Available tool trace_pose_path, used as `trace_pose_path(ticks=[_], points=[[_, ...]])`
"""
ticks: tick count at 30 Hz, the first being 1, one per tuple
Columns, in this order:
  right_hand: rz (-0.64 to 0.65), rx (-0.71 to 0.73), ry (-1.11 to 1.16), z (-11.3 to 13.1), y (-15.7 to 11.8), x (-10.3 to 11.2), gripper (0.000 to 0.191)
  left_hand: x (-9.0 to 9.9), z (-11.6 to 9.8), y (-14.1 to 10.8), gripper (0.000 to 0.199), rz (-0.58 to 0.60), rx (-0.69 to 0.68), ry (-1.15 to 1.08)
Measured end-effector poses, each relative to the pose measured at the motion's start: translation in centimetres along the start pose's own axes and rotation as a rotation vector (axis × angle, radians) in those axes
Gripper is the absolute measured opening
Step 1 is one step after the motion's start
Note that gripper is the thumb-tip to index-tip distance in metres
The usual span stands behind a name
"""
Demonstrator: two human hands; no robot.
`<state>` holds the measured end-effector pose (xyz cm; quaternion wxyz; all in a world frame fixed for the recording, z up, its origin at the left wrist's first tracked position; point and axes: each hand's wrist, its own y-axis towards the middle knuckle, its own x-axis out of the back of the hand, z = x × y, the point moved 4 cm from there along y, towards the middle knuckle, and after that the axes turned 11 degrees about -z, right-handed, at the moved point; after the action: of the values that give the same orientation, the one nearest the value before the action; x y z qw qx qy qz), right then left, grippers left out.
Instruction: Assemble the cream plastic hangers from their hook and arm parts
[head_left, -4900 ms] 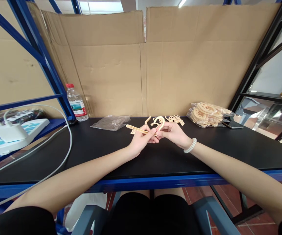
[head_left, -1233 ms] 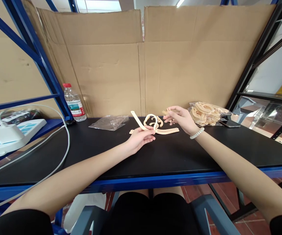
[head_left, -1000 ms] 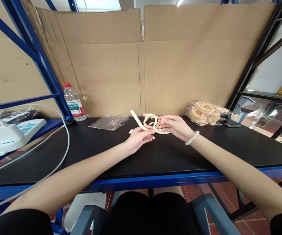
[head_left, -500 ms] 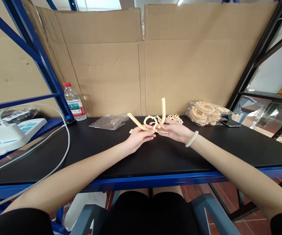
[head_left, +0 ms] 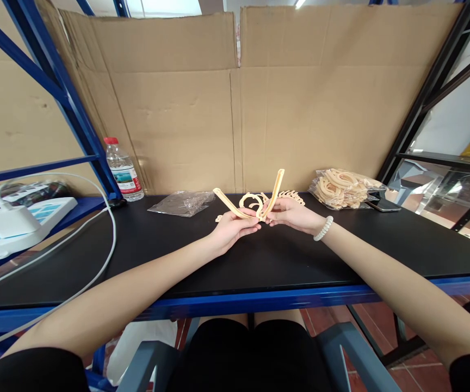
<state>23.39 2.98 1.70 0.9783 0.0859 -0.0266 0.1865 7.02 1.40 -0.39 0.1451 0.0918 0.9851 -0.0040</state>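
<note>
Above the black tabletop point(head_left: 292, 261) my two hands meet over pale wooden pieces. My left hand point(head_left: 233, 231) is closed on a long, slightly curved wooden strip point(head_left: 230, 203) that slants up to the left. Pinched in my right hand point(head_left: 290, 214) is another curved wooden strip point(head_left: 276, 190), tilted up to the right. The lower ends of the two come together between my fingertips; whether they are joined, I cannot tell. Just behind lies a ring-shaped wooden piece point(head_left: 243, 199). A leaf-like wooden cutout point(head_left: 294, 196) rests beyond my right hand, partly hidden.
At the back right sits a clear bag of wooden pieces point(head_left: 341, 188) beside a phone point(head_left: 385, 204). An empty plastic bag point(head_left: 183, 203) lies back left, near a water bottle point(head_left: 124, 171). A white cable point(head_left: 115, 239) loops over the left edge by a power strip point(head_left: 51, 215).
My right hand has turned its strip from nearly upright to leaning right, its lower end now close to my left fingertips. My left hand has barely moved.
</note>
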Motion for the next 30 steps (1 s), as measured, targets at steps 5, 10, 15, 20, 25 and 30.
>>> trace_pose_path(ticks=[5,10,15,20,25,30], points=[[0.075,0.101,-0.097,0.2,0.0,-0.4,0.020,-0.1,-0.2,-0.2,0.019,0.024,-0.020,0.020],[0.084,0.156,-0.102,0.6,-0.1,-0.3,0.021,-0.3,-0.3,-0.3,0.023,0.062,-0.054,0.077],[0.148,0.191,-0.135,0.6,0.0,-0.4,0.021,-0.4,-0.3,-0.5,0.024,0.076,-0.111,0.155],[0.170,0.213,-0.164,0.4,0.1,-0.4,0.022,-0.4,-0.5,-0.5,0.022,0.072,-0.159,0.167],[0.183,0.236,-0.181,0.6,0.0,-0.4,0.024,-0.3,-0.3,-0.4,0.021,0.047,-0.156,0.172],[0.181,0.281,-0.238,1.1,-0.4,-1.0,0.020,-0.3,0.0,-0.6,0.020,0.017,-0.159,0.151]])
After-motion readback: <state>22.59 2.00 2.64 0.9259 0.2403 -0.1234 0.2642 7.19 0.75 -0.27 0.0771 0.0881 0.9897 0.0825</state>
